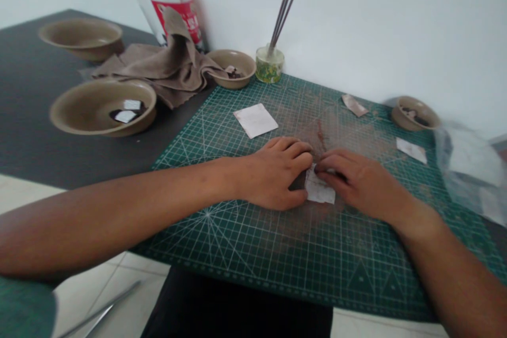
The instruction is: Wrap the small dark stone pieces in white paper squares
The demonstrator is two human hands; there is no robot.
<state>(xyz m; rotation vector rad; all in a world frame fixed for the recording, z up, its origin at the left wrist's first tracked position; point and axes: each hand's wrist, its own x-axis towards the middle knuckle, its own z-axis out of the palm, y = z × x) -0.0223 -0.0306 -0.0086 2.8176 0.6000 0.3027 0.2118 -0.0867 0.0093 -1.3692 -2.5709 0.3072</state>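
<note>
A small white square of paper (320, 190) lies on the green cutting mat (245, 253), between my two hands. At its left edge rests my left hand (279, 171), palm down, with the thumb spread away from the bent fingers and the tips touching or very near the paper. My right hand (352, 179) is closed over the paper's upper right part, fingertips pinched together. Whatever sits in that pinch is hidden. Reddish-brown crumbs (321, 134) are scattered just beyond the fingers. A larger white square sheet (256, 120) lies flat beyond my left hand.
Brown bowls stand at left, one with wrapped pieces (127, 116); a small bowl (414, 116) is at right. A brown cloth (158, 71), a glass with sticks (270, 66), and a clear plastic bag (467, 169) surround the mat. Paper pieces (411, 150) lie at right.
</note>
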